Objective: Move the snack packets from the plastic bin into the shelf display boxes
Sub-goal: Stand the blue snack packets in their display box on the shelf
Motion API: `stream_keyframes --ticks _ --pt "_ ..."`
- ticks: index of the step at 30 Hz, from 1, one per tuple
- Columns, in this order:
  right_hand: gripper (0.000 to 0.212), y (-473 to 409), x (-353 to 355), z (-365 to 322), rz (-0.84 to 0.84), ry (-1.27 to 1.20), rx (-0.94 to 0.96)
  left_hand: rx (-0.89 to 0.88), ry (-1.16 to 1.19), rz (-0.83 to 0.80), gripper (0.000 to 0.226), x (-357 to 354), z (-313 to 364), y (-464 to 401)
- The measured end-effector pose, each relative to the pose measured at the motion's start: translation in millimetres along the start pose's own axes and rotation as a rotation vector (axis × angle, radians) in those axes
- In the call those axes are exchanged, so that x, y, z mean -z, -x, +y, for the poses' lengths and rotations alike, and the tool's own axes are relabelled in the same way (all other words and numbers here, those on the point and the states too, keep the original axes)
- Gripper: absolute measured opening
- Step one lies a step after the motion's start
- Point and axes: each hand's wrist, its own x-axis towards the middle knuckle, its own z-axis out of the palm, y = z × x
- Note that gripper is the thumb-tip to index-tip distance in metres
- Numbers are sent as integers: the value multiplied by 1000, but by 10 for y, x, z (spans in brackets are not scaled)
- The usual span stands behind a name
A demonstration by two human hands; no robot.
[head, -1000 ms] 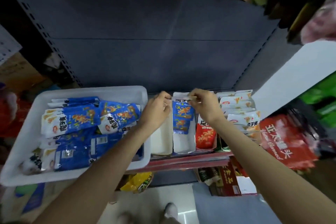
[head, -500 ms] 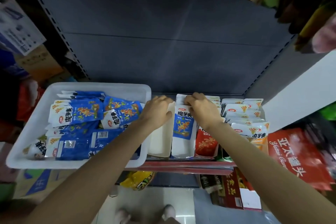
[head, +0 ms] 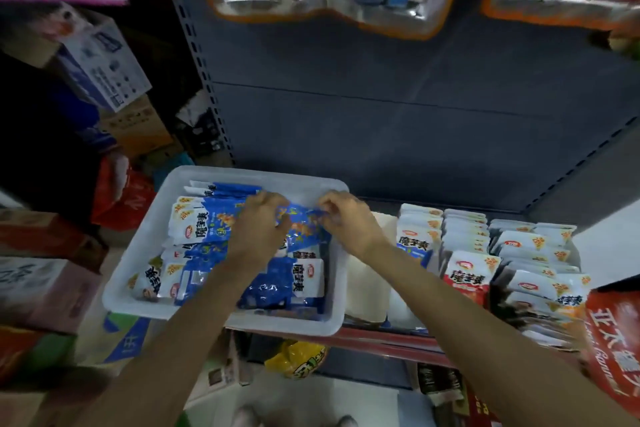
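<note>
— What's different from a moment ago?

— Both my hands have left the display boxes and come back over the plastic bin (head: 145,274) on the left of the shelf. My left hand (head: 258,222) is down on the heap of blue snack packets (head: 204,229), fingers curled into the top one. My right hand (head: 346,218), just beside it, pinches the upper edge of what looks like that same blue packet (head: 304,222). The picture is smeared there, so whether either hand has it fully gripped or is only gathering it, I can't quite tell.

— So the last packet went in?

— I judge so: a blue one stands in the white display box (head: 398,308) to the right of the bin, and beyond it sit the filled rows of red packets (head: 464,277) and white ones. The bin is still well stocked, so this is the next pick, with plenty left to move.
</note>
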Motion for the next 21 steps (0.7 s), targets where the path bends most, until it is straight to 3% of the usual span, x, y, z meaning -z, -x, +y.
stream_keyframes --ticks 6,9,12,15,21 --pt "62 -267 -667 -358 -243 54 -93 110 -226 -259 48 321 -910 -87" --pt "77 -375 -924 -498 -369 75 -70 80 -410 -459 66 455 -1257 -152" --pt "78 -489 -1156 -615 -462 118 -72 -7 -514 -560 73 520 -1504 -183" --pt "67 -585 -1331 -700 -491 184 -102 -34 -488 -536 76 545 -1639 -177" --pt "44 -685 -1441 -774 -255 232 -133 -133 -281 -359 82 722 -1750 -272"
